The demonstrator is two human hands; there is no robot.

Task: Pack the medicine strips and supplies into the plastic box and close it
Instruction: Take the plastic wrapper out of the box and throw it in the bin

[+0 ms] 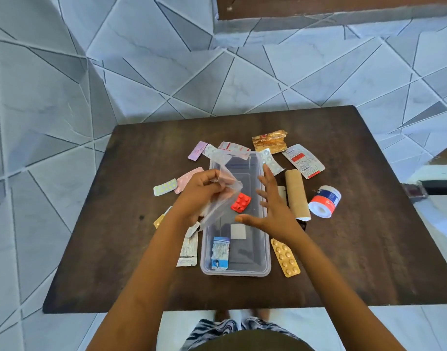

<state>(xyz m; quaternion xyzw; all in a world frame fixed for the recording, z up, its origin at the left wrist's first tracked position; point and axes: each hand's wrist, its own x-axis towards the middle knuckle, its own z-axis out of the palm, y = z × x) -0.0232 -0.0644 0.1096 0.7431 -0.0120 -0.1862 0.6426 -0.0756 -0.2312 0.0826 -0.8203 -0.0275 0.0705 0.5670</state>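
1. The plastic box (pixel 236 271) sat open on the dark wooden table (pixel 96 249), its near end toward the person, both hands above it.
2. The left hand (pixel 197 196) had its fingers curled shut on a clear plastic lid (pixel 223 196), held tilted over the box's left side.
3. The right hand (pixel 273 209) hovered with fingers spread wide, gripping nothing, thumb pointing toward the lid's lower edge.
4. Between the two sets of fingers, a red pill strip (pixel 240 202) lay inside the box.
5. Nearer than the fingers, a blue-and-white sachet (pixel 220 253) and a small white square (pixel 238 231) rested in the box.
6. Just right of the right fingers lay a cardboard tube (pixel 297 193), then a tape roll (pixel 324 201).
7. Below the right wrist, outside the box, lay an orange pill strip (pixel 285 258).
8. Beyond the fingertips, several strips were scattered with a crumpled gold foil (pixel 269 140).
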